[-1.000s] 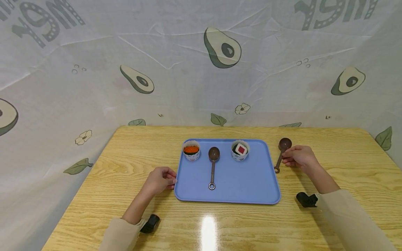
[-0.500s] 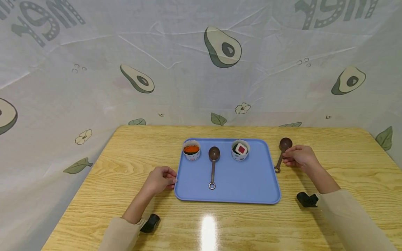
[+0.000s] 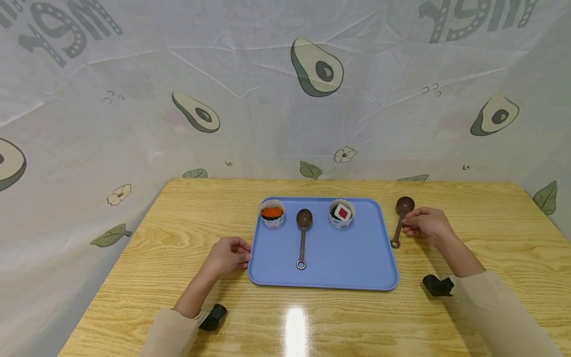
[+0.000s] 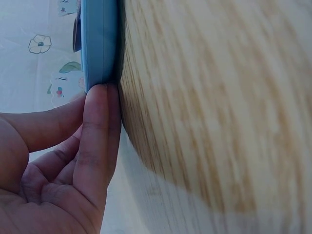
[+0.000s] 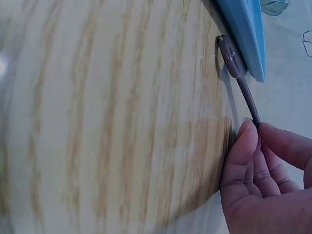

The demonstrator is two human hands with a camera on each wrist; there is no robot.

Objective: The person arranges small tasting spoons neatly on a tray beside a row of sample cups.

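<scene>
My right hand pinches the handle of a brown measuring spoon beside the tray's right edge. In the right wrist view, thumb and finger meet on the handle, its ringed end close to the table. At the tray's left edge, my left hand holds the rim between thumb and fingers, as the left wrist view also shows. The blue tray bears a second brown spoon, lying lengthwise. Behind it stand a paper cup with orange-topped sushi and another paper cup with a white and red sushi roll.
The tray lies flat on a wood-grain table. A pale cloth printed with avocados hangs behind the table and along its sides. Black wrist devices sit at both cuffs.
The spoon in my right hand has shifted very slightly, its ringed end a little nearer to me. The left hand and the tray stay where they were.
</scene>
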